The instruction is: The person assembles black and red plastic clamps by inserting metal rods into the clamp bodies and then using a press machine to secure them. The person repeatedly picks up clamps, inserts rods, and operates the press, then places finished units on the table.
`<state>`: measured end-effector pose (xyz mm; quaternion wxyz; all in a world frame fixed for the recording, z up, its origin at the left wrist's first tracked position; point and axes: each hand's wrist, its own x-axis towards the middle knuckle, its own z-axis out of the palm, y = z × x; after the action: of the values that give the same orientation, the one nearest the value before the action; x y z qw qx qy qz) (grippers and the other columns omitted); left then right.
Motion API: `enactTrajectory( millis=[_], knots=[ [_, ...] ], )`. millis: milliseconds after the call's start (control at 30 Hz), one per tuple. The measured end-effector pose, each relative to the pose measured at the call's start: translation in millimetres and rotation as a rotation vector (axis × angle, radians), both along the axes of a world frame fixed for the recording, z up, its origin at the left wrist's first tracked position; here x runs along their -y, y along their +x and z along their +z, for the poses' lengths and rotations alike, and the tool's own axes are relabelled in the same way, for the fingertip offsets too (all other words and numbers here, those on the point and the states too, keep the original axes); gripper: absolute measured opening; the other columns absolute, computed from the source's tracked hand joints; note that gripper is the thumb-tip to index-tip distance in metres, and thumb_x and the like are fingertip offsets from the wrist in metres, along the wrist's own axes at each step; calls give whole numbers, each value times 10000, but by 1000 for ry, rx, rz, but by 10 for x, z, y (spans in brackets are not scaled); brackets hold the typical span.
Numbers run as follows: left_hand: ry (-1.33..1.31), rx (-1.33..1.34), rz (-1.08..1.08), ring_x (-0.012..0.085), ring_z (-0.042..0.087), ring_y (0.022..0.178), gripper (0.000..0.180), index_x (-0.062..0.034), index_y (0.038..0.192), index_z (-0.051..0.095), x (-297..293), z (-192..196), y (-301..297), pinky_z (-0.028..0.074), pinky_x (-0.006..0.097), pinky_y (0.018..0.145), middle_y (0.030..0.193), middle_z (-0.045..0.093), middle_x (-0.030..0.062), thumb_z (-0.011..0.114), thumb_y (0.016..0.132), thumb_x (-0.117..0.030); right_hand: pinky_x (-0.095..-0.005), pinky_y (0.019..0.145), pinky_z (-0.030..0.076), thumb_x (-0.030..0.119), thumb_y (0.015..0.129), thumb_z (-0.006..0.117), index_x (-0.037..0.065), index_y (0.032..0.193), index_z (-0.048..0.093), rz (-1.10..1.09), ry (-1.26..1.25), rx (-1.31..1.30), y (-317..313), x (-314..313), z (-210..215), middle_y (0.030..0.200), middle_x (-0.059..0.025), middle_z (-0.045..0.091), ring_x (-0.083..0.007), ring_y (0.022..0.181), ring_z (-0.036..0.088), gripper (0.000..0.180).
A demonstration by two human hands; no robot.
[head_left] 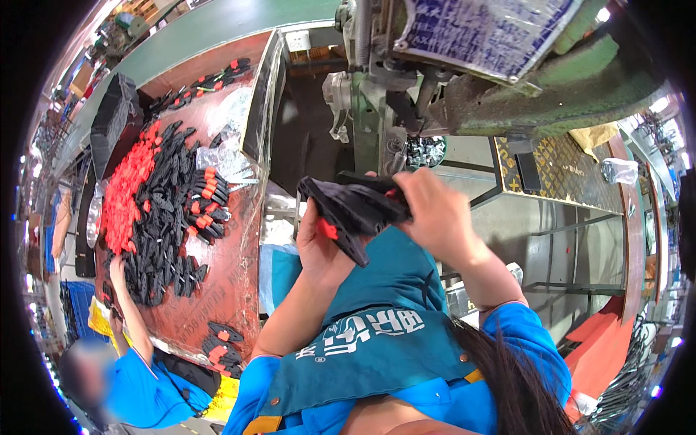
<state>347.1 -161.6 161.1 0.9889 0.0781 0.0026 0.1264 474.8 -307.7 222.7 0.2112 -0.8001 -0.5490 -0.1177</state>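
Observation:
Above my lap, in front of the machine, a bunch of several black plastic parts with red inserts (366, 206) is between my two hands. The parts lie side by side, one of them slanting down towards my apron. My left hand (322, 246) grips the bunch from the left and below, its thumb up along the side. On the right end, my right hand (438, 214) has its fingers closed over the parts; some fingertips are hidden behind them. What exact kind of part these are, I cannot make out.
A green machine (536, 94) stands right ahead. On the left, a reddish worktable (232, 268) bears piles of black parts (163, 210) and red pieces (130, 196). A co-worker's hand (117, 272) reaches to them. At right is a patterned bench (580, 174) with a dark flat object (528, 171).

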Motion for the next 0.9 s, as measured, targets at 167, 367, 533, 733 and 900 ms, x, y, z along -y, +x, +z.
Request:
enactTrajectory(
  millis=[167, 367, 533, 733, 900],
  knots=[
    [80, -34, 108, 314, 469, 1329, 555, -85, 1407, 454, 0, -249, 8, 378, 585, 1076, 1425, 503, 118, 397, 1027, -485, -465, 1019, 404, 355, 679, 806, 5, 1429, 381, 277, -66, -212, 53, 18, 19, 1398, -182, 417, -392, 1260, 444, 930],
    [140, -55, 131, 232, 475, 1312, 530, -148, 1432, 424, 56, -149, -37, 396, 434, 1084, 1385, 532, 45, 346, 1037, -494, -458, 1003, 391, 479, 626, 801, 12, 1369, 491, 197, 118, 70, -330, -293, -112, 1330, -161, 477, -335, 1217, 452, 931],
    [88, -164, 214, 203, 539, 1244, 584, -146, 1368, 496, 183, -100, -63, 446, 385, 1039, 1337, 572, 46, 379, 999, -584, -347, 714, 493, 465, 626, 765, -4, 1177, 606, 195, 218, 209, -179, -356, -168, 1043, -99, 558, -248, 895, 561, 742],
    [125, -47, 111, 254, 495, 1283, 758, -150, 1370, 479, 87, -209, 11, 400, 487, 1065, 1353, 550, 54, 421, 896, -739, -346, 612, 536, 453, 657, 855, 28, 1045, 643, -7, 253, 15, -41, -166, 34, 832, -88, 648, -268, 689, 653, 613],
    [25, -115, 172, 321, 448, 1320, 744, -62, 1346, 487, 138, -109, 26, 295, 561, 1125, 1374, 528, 144, 435, 934, -680, -373, 556, 543, 384, 652, 877, 34, 957, 659, -109, 431, 74, 379, -232, 56, 764, -123, 659, -307, 654, 667, 513]
  ],
)
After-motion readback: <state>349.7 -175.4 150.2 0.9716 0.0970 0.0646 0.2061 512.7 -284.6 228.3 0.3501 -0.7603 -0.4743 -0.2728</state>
